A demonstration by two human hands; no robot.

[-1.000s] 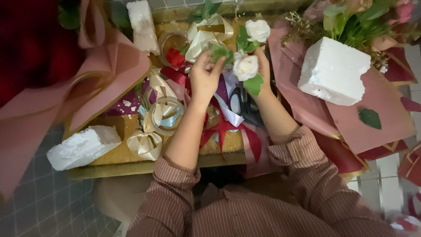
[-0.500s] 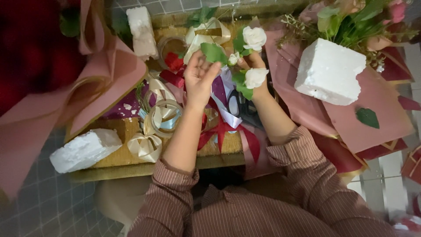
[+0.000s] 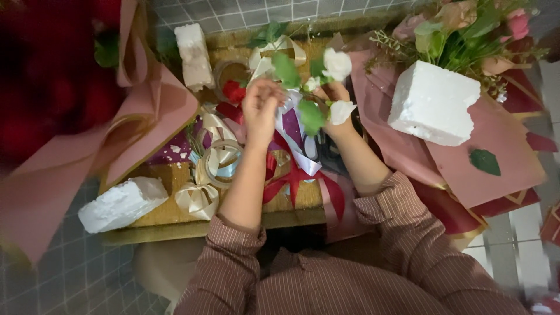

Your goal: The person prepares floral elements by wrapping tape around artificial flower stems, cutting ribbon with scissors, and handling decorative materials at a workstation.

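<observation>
Hands (image 3: 297, 105) both closed on a white-flowered sprig (image 3: 315, 96) above ribbons (image 3: 219, 160).

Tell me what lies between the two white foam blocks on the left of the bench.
In the head view, between the upper foam block and lower foam block lie folded pink wrapping paper and cream ribbon rolls.

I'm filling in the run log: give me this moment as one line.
left hand: on flower stems | right hand: holds white flower sprig | around: ribbons, foam blocks, pink paper
</observation>
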